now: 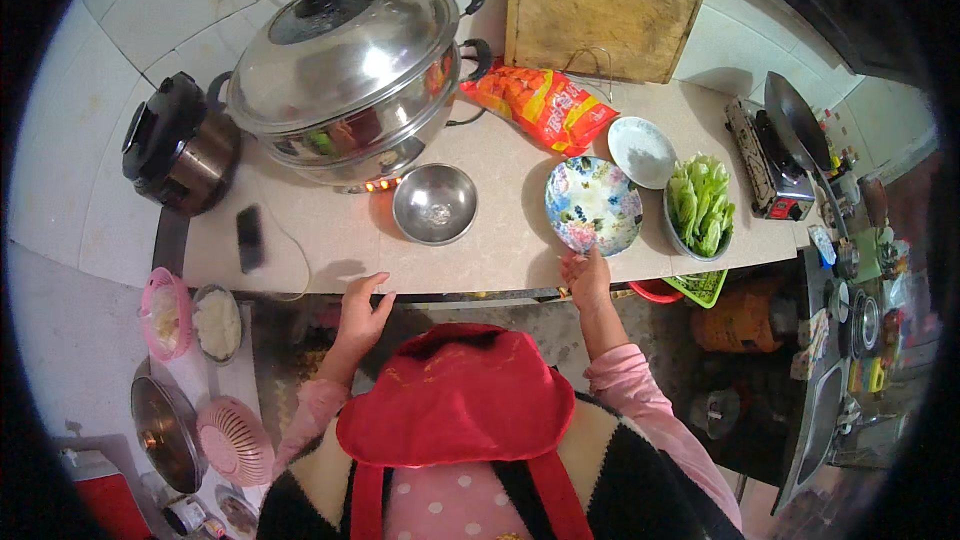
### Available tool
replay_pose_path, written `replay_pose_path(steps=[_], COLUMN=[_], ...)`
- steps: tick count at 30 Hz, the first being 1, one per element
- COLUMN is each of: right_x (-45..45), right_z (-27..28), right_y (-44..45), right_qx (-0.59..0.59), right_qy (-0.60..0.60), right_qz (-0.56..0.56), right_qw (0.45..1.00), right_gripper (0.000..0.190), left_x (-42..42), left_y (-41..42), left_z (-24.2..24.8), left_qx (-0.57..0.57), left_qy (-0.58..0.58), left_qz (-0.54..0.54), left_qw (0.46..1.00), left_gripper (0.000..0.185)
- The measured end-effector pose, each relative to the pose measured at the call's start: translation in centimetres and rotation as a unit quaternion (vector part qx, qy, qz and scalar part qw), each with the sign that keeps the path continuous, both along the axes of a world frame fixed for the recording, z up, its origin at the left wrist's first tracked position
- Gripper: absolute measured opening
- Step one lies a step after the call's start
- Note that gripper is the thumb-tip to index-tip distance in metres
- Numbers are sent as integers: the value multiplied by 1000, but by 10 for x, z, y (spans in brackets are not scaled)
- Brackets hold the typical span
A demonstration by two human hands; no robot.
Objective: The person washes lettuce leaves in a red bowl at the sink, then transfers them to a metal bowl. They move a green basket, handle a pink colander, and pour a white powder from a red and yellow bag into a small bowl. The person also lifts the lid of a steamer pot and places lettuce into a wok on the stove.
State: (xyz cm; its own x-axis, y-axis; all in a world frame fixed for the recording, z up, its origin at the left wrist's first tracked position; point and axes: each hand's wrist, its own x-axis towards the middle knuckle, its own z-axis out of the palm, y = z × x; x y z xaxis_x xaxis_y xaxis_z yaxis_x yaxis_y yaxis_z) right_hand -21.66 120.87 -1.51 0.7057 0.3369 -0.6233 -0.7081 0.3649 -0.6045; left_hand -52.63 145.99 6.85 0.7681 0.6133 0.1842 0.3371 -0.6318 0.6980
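Note:
My right hand is at the near edge of the worktop, thumb over the near rim of a floral plate. Its fingers are curled at the plate's edge, partly hidden. No food shows on the plate. Over the worktop's front edge my left hand holds nothing, thumb and fingers apart. A stainless steel bowl stands beyond it, to its right. Right of the floral plate, a bowl holds upright green lettuce. A pale shallow plate sits just behind.
A large lidded steel steamer pot and an electric pressure cooker occupy the back left. A phone lies near the front with a cable. Behind the plates are a red-orange food packet and a wooden cutting board. A wok tilts on a portable gas stove.

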Motion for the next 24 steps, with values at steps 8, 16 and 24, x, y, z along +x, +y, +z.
replay_pose_path(steps=[8, 16, 24], right_x=[13, -6, -6], right_z=[4, 19, 6], right_y=[-7, 1, 12], right_qx=[-79, -139, -113], right_qy=[-117, -103, -173], right_qz=[14, 53, 12], right_qw=[990, 984, 978], right_gripper=[36, 31, 36], left_x=[33, 57, 41], left_y=[-1, 16, 40], left_z=[-9, -6, -9], left_qx=[-57, -87, -93], left_qy=[19, 21, 49], left_qz=[-9, -30, -65], left_qw=[998, 996, 992], left_gripper=[32, 29, 33])
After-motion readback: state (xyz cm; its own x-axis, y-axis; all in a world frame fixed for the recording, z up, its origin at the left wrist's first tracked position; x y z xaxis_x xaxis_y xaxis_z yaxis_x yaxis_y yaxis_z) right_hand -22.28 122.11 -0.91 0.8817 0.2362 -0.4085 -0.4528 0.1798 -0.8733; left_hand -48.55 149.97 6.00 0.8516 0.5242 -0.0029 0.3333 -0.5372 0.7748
